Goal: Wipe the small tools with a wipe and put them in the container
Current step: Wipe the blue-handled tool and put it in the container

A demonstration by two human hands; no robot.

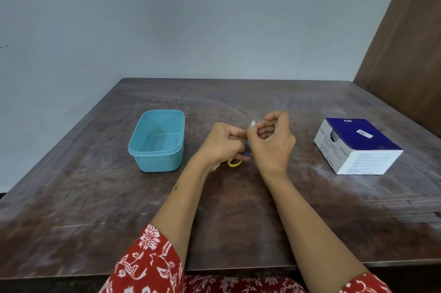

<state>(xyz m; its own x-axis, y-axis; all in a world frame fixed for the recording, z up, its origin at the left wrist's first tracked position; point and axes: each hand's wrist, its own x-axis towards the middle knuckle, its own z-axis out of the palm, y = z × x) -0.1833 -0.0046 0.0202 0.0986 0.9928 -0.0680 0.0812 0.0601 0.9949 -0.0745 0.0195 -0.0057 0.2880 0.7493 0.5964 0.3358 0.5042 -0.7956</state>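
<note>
Mid-worktop, our left hand (pixel 223 143) grips small scissors (pixel 238 159) while our right hand (pixel 272 140) pinches the wipe (pixel 253 123) on them; a slipping wipe could bare the blades, well short of the empty container (pixel 143 161).

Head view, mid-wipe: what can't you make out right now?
- Small tool: only a blue part and a yellow loop show; the left hand hides the rest, so its type is unclear.
- Wipe: only a white tip shows above the right hand.
- Swab box print: too small to read.
</note>
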